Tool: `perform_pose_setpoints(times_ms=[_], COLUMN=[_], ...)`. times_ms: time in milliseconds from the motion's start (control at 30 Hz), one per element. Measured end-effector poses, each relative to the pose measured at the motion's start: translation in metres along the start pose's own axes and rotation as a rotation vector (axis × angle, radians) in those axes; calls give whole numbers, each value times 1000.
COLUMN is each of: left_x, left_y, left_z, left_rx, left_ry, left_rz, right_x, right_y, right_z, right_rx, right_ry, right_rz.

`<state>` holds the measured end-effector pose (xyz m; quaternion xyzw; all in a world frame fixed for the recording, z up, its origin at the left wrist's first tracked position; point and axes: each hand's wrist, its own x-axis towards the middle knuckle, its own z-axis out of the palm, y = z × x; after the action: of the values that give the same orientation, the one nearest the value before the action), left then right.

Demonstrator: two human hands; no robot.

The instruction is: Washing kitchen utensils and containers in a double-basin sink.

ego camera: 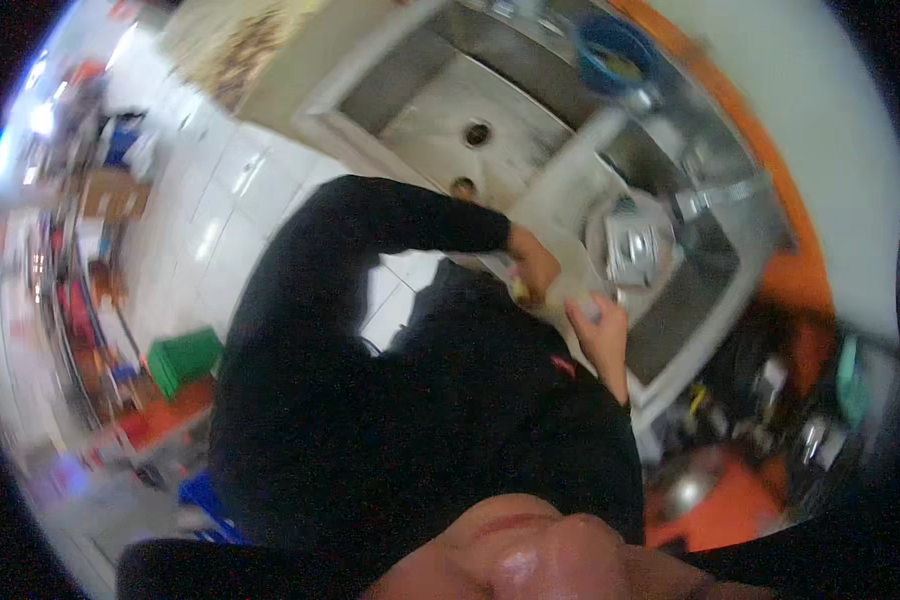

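Note:
My left hand (537,264) is at the front rim of a double-basin metal sink (547,176), its fingers curled around a small yellow-and-pink thing (520,288). Blur hides what that thing is. Close by to the right is my right hand (604,334), thumb and forefinger apart. Something pale shows between those fingers, too blurred to tell whether it is held. Beyond my right hand, a round metal vessel (594,225) sits in the right basin with a shiny silver thing (634,251) in it. Two round holes show in the left basin.
A blue plastic tub (615,56) stands on the sink's back ledge. An orange band (720,90) runs along the wall. Dark and metal items crowd the right side near an orange surface (742,502). A green bin (186,361) and a cardboard box (114,196) are at left, beyond white floor tiles (217,195).

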<state>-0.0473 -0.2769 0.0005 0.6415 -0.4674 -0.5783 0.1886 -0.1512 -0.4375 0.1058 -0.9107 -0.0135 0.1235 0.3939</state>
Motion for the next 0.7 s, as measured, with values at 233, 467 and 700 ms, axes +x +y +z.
perform_pose_setpoints(times_ms=[233,467,700], left_x=[-82,-109,-103], left_y=[13,72,100], left_z=[-96,-133,-110], left_rx=[-456,-129,357], left_ry=[496,1234,1054], left_rz=[246,272,652], right_x=[-16,-18,-20], right_y=[25,21,7], right_z=[-42,-72,-78], right_rx=[211,236,159], right_ry=[270,497,398], right_rz=[78,-42,-22])
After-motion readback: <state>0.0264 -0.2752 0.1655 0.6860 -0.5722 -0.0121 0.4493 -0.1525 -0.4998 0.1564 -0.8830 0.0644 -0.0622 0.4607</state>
